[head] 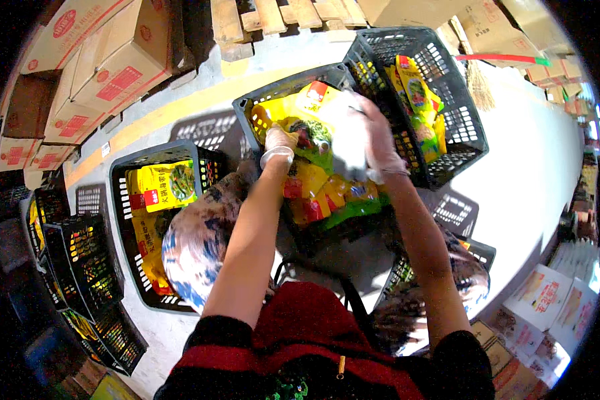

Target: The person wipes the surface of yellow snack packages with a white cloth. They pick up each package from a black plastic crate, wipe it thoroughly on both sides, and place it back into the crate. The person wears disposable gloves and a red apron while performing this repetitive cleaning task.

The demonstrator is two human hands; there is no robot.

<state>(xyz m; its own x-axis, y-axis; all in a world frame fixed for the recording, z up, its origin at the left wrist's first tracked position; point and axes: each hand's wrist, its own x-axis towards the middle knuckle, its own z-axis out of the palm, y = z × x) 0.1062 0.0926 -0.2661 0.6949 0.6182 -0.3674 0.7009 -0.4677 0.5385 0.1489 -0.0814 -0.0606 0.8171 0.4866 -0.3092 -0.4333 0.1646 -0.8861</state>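
Observation:
A black plastic crate (243,117) holding yellow printed food pouches stands in front of me, between my knees. My left hand (281,141), in a thin clear glove, grips the left edge of a yellow pouch (310,107) on top. Over that pouch's right side, my gloved right hand (381,140) holds a white cloth (349,132). The cloth is overexposed and blurred, and it hides part of the pouch. Nearer me in the crate lie more pouches (312,192), with red, yellow and green on them.
Another black crate (472,115) with pouches adjoins at the right. At my left knee is a crate (117,200) of pouches; several more crates (85,265) stand farther left. Cardboard boxes (115,75), a wooden pallet (270,17) and a broom (480,90) are around.

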